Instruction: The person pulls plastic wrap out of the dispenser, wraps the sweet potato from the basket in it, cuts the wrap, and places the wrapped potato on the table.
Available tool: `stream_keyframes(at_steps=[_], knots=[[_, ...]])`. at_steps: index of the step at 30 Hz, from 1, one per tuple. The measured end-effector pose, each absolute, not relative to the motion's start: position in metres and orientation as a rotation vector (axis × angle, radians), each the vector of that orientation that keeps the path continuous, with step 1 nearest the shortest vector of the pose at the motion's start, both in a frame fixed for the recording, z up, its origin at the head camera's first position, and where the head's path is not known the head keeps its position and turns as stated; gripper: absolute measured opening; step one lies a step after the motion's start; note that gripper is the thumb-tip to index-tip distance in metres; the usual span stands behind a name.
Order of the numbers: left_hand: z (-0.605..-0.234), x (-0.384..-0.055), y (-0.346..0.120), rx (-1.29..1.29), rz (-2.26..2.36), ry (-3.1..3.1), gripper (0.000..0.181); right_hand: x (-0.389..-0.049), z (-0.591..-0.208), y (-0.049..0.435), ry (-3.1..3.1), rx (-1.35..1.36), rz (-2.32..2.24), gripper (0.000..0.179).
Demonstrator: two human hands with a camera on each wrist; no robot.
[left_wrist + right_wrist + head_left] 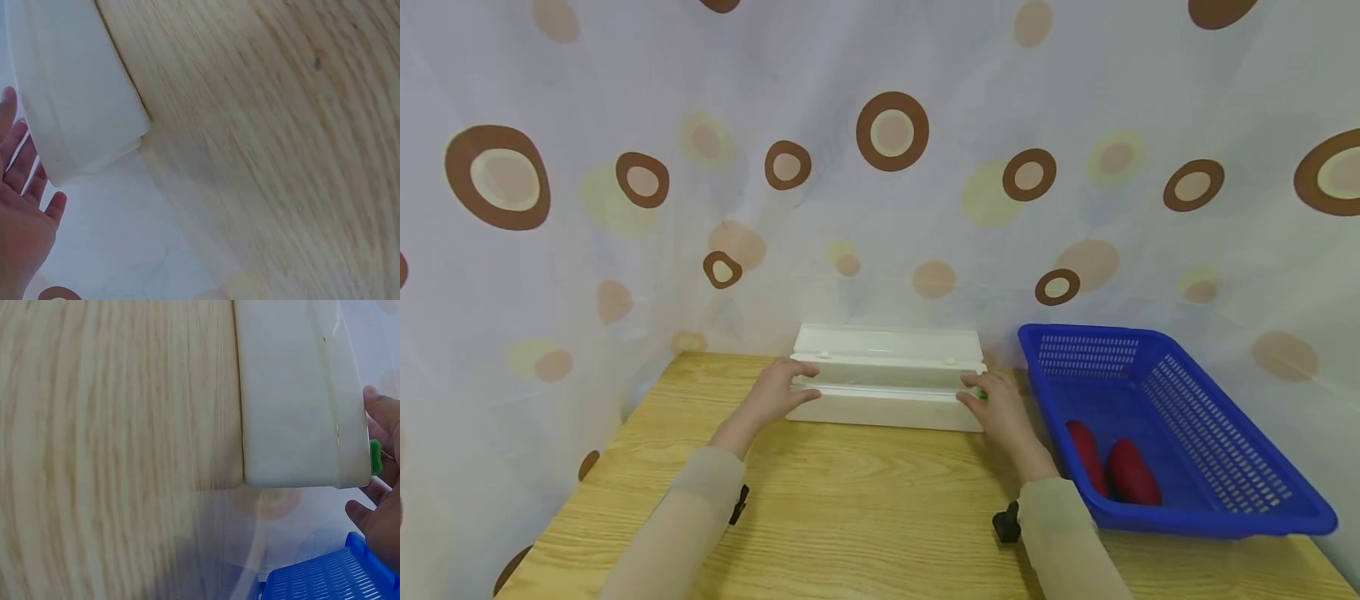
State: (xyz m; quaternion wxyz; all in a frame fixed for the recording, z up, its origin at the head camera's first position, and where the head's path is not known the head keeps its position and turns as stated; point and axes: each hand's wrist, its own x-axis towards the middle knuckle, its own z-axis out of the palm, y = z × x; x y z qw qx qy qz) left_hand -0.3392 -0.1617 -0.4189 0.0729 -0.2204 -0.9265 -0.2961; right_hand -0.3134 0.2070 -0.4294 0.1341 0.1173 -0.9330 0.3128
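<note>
A long white box (883,412) lies on the wooden table against the patterned backdrop, its lid (887,343) raised at the back. My left hand (773,390) is at the box's left end, thumb and fingers apart near the front rim. At the opposite end is my right hand (1002,410), its thumb and fingers likewise spread. A small green piece (375,457) shows at the box's top edge, beside the right fingers. Both wrist views show the box's smooth front with the fingers beyond its top edge. Whether the fingertips touch the rim is unclear.
To the right stands a blue plastic basket (1217,523) with perforated sides. Two dark red objects, one long (1086,457) and one rounder (1131,473), lie in it. The wooden tabletop (865,508) extends in front of the box. A dotted curtain (850,208) hangs behind.
</note>
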Motion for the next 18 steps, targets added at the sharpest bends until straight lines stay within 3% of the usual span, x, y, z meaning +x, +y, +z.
stream_keyframes(at_steps=[7, 18], knots=[[-0.4256, -0.3443, -0.1629, -0.648, -0.986, -2.772, 0.022, -0.3193, -0.4309, 0.208, -2.667, 0.341, 0.928, 0.021], [-0.425, -0.3439, -0.1647, -0.564, -1.056, -2.772, 0.013, -0.3228, -0.4354, 0.2083, -2.588, 0.357, 0.958, 0.012]])
